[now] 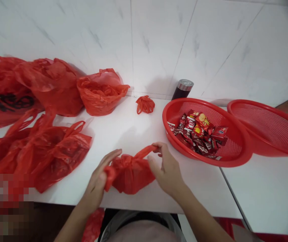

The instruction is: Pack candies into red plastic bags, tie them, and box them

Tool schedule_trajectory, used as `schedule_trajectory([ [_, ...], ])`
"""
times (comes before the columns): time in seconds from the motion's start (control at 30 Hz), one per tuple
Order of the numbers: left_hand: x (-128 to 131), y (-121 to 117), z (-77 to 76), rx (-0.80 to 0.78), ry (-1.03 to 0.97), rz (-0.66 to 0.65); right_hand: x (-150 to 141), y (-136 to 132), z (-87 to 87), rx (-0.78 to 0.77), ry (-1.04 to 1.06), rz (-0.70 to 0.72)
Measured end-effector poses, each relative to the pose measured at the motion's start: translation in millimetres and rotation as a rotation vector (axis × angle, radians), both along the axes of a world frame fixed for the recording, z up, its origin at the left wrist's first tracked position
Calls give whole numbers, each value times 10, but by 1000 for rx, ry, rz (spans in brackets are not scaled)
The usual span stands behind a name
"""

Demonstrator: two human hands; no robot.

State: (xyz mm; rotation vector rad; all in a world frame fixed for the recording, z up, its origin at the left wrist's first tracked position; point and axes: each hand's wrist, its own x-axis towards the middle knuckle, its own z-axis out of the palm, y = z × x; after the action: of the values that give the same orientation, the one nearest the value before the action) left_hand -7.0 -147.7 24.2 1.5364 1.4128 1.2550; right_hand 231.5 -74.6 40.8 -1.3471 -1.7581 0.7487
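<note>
A tied red plastic bag point(133, 178) sits on the white table in front of me, knotted at its top. My right hand point(168, 171) pinches one of its handles between thumb and fingertips and draws it out to the right. On the other side, my left hand point(97, 181) curves round the bag, with the second handle gathered near the thumb. What the bag contains does not show through the plastic. Right of it stands a red perforated basket point(238, 144) of small wrapped snacks point(199, 131).
Another red basket point(267, 124) adjoins the first. Behind them stands a dark flask point(183, 89). A small crumpled red bag point(145, 104) lies near the wall. Tied red bags point(65, 151) lie at left, before larger red bags point(53, 87) and an open-topped one point(101, 101).
</note>
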Motion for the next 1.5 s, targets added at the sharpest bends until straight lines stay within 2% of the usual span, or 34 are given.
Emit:
schedule_trajectory([
  [0.1, 212, 174, -108, 123, 187, -40, -119, -209, -15, 86, -151, 37],
  [0.17, 289, 230, -193, 181, 261, -27, -157, -313, -125, 121, -217, 96],
  [0.23, 322, 249, -246, 188, 294, 1, -150, -355, -245, 147, -223, 220],
  [0.37, 307, 269, -261, 160, 386, 38, -5, -256, -391, 151, -145, 462],
  [0.47, 277, 325, -268, 103, 460, 69, 170, -109, -459, 152, -150, 513],
  [0.6, 235, 423, -280, 9, 510, 123, 356, 10, -513, 124, -166, 457],
  [0.73, 102, 328, -211, 8, 480, 60, 416, -50, -407, 58, -107, 318],
  [0.8, 3, 174, -173, 22, 479, -57, 410, -127, -310, -1, -3, 251],
  [0.93, -79, -125, -199, 96, 612, -255, 292, -266, -167, -126, 316, 235],
  [1.03, 16, -155, -277, 223, 716, -294, 112, -304, -125, -164, 539, 178],
  [1.13, 138, -54, -280, 315, 734, -278, -46, -301, -117, -209, 670, 124],
  [1.2, 176, 4, -221, 260, 619, -287, -99, -282, -138, -278, 745, 94],
  [1.33, 90, -8, -87, -29, 201, -248, -100, -184, -244, -387, 922, -2],
  [1.5, -87, -124, -72, -145, 117, -165, -97, -6, -385, -329, 929, -62],
])
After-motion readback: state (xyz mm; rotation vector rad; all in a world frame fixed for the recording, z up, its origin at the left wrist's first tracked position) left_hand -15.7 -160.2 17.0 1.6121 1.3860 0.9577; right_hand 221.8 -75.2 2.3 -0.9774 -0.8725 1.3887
